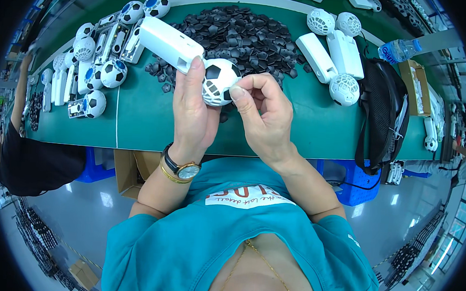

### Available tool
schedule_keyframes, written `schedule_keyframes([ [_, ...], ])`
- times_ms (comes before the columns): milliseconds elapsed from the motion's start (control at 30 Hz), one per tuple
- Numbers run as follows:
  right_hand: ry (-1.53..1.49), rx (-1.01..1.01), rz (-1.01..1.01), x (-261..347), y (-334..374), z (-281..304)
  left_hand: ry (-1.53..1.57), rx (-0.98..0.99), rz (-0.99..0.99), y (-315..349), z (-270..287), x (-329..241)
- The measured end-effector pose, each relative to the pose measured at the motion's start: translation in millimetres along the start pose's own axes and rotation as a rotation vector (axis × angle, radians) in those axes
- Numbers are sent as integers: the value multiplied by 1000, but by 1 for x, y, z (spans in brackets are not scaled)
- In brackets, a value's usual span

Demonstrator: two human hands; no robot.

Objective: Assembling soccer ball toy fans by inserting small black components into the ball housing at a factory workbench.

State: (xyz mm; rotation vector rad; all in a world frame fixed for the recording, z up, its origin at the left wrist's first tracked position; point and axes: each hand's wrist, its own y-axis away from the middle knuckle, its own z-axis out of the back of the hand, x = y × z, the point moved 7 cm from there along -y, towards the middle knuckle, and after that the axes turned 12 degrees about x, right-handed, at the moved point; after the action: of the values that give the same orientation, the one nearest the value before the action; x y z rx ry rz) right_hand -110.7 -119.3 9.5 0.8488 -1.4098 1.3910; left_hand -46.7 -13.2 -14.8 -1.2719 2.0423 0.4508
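Note:
My left hand is closed around a white device with a long rounded body and a soccer-ball-shaped head. The body tilts up to the left, and the ball faces up between my hands. Black pentagons fill some of the ball's panels, while white openwork shows on its lower side. My right hand pinches thumb and forefinger against the ball's right edge, at a black pentagon piece mostly hidden by the thumb. Beyond my hands, a large pile of loose black pentagon pieces covers the green table.
Several ball-headed devices stand at the left, some with opened bodies. More white devices lie at the right, beside a black backpack, a water bottle and a cardboard box. A co-worker's dark sleeve shows at far left.

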Motion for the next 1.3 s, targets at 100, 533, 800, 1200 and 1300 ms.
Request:
schedule_keyframes([
  [100, -3, -29, -36, 0, 0, -2, -14, -8, -38, 1, 0, -1],
  [533, -71, -67, -125, -11, 0, -7, -109, -64, -243, 6, -4, -4],
  [800, -35, -21, 32, 0, -1, -3, -109, -38, -121, 19, 2, -3],
  [1200, 234, 116, -179, -18, -9, 69, -82, 89, 73, 6, -18, 8],
  [1300, 919, -22, -91, -19, -6, 103, -129, 101, 25, 7, -17, -3],
])
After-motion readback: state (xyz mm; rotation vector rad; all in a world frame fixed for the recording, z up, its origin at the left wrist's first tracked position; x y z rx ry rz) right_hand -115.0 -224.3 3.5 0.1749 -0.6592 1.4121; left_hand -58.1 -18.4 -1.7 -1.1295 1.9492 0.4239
